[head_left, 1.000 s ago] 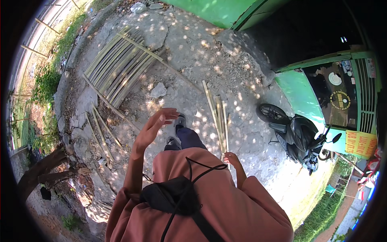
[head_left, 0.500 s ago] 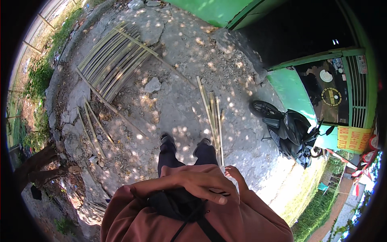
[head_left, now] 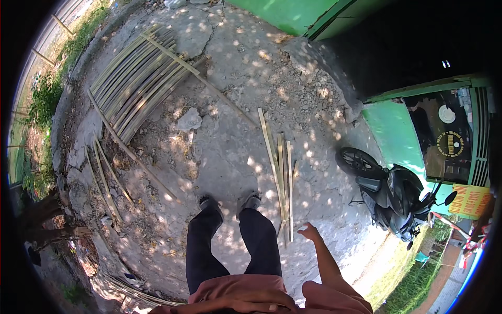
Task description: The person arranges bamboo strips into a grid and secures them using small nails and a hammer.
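My right hand reaches down at the right with its fingers apart and nothing in them. Just to its left lies a small group of long, pale bamboo strips on the ground, which the hand does not touch. My left hand lies across the front of my reddish-brown shirt at the lower edge, its fingers stretched out; part of it is cut off or in shade. Ahead on the left, many bamboo strips lie side by side across two long poles.
Several loose strips lie at the left, and more at the lower left. A stone sits mid-ground. A dark motorbike stands at the right by a green wall. Rubble covers the cracked concrete.
My right hand has stretched out forward and to the right, closer to the small group of strips. My body leans forward, and my left hand has dropped toward the lower edge.
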Available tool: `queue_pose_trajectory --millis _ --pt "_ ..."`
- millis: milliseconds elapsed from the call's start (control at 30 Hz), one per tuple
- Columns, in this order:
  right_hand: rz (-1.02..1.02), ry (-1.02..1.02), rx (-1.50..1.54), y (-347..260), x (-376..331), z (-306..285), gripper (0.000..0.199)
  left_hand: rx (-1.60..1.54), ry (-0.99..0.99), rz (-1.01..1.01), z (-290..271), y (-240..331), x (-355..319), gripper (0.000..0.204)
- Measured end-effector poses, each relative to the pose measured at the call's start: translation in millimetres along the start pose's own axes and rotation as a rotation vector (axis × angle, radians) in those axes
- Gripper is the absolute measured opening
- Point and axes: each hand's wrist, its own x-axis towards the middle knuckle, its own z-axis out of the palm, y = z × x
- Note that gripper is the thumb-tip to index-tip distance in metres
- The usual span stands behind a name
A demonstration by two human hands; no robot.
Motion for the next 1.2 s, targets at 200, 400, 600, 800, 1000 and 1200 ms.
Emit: queue_pose_trajectory --millis 200,400,600,800,1000,1200 --pt "0.217 0.211 0.118 5.4 265.6 66.8 0.165 -0.117 0.118 -0.053 -178.3 -169.5 -23.5 0.063" --pt "0.282 0.186 0.15 30.4 444.6 168.3 0.181 -0.078 0.126 -0.031 -352.5 -324.8 -34.9 0.067" --pt "0.088 0.556 0.315 34.2 490.3 254.8 0.165 0.123 0.047 0.096 -474.1 -400.7 -54.6 0.055" --pt "0.06 0.801 0.18 70.0 492.8 269.4 0.135 0.052 -0.087 0.127 -471.9 -405.5 -18.4 0.049" --pt "-0.08 0.8 0.245 52.1 496.7 288.8 0.109 0.052 0.052 0.099 -464.5 -405.8 -44.8 0.059" --pt "-0.067 0.972 0.101 57.7 507.1 294.7 0.085 0.009 0.069 0.156 -464.5 -414.7 -47.4 0.064"
